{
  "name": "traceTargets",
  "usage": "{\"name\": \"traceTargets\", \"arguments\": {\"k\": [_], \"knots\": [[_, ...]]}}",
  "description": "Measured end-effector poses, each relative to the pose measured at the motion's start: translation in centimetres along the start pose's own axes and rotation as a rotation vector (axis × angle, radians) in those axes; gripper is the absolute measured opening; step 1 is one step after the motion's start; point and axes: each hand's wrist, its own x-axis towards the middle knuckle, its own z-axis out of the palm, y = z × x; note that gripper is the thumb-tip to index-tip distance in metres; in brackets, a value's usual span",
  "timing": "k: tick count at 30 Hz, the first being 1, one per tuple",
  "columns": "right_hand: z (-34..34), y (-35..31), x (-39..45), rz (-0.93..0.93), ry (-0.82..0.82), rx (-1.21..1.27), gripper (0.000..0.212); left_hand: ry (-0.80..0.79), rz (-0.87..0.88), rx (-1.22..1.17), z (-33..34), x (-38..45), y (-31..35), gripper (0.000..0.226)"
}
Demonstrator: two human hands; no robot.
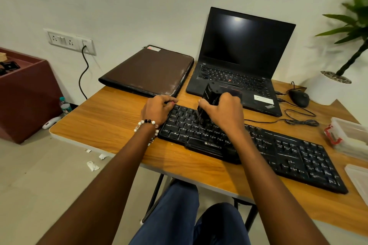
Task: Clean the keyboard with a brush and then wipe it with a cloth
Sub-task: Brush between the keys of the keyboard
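Head view, looking down past two bare forearms to a wooden desk [111, 123] set against a pale wall.

A long black keyboard [278, 151] lies slantwise across the near part of the desk, its left end farther from the viewer, its right end near the desk's right edge. The keys carry white lettering, a brand name is printed below the space bar, and pale streaks and specks show on many key edges, most thickly toward the right, which looks like dust not yet removed.

The left hand [158, 108], with a beaded bracelet at the wrist, rests at the keyboard's far-left corner with fingers curled over its edge, apparently to stop it sliding. Its grip looks light; how firmly it clamps cannot be told.

The right hand [223, 112] has a closed grip around a black brush [207, 101], fingers wrapped over its block-shaped body and thumb on the near side. The brush's lower end meets the upper-left key rows, so brushing appears to be under way at that end. The bristles are too dark to make out.

No cloth can be identified for certain.

Behind the keyboard stand an open laptop [245, 45] with a dark screen, a closed brown folder [149, 69], and a black mouse [298, 97] with its cable looped on the desk. Clear plastic containers [350, 135] sit at the right edge, a potted plant [350, 32] beyond.
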Motion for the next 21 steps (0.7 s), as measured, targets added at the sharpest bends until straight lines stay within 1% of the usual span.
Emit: {"name": "traceTargets", "arguments": {"k": [2, 4, 7, 8, 9, 12, 14, 18, 21], "knots": [[0.3, -0.2, -0.7, -0.038, -0.007, -0.073, 0.042, 0.002, 0.0, 0.004, 0.0, 0.1, -0.1, 0.019], [0.1, -0.2, -0.9, -0.057, -0.069, -0.117, 0.042, -0.002, -0.004, 0.01, 0.0, 0.1, -0.1, 0.019], [-1.5, -0.1, 0.0, 0.001, -0.216, -0.055, 0.039, -0.002, -0.008, 0.007, 0.1, 0.0, 0.0, 0.019], [-2.0, -0.1, 0.4, 0.026, -0.234, -0.022, 0.036, -0.001, -0.011, 0.006, 0.1, 0.0, 0.0, 0.019], [-2.2, -0.1, 0.7, 0.044, -0.211, 0.006, 0.036, -0.001, -0.013, 0.006, 0.0, 0.0, 0.0, 0.019], [-1.0, -0.1, 0.9, 0.053, -0.033, 0.023, 0.043, 0.002, -0.01, -0.003, 0.1, 0.1, 0.0, 0.019], [0.1, 0.0, 0.3, 0.035, 0.018, 0.009, 0.043, 0.002, -0.006, -0.002, 0.1, 0.1, -0.1, 0.019], [0.2, 0.2, -0.5, -0.023, -0.052, -0.07, 0.039, -0.004, -0.004, 0.005, 0.1, 0.1, -0.1, 0.019], [-0.9, 0.2, 0.2, 0.018, -0.19, -0.063, 0.038, -0.009, -0.012, -0.012, 0.2, 0.1, -0.1, 0.019]]}}
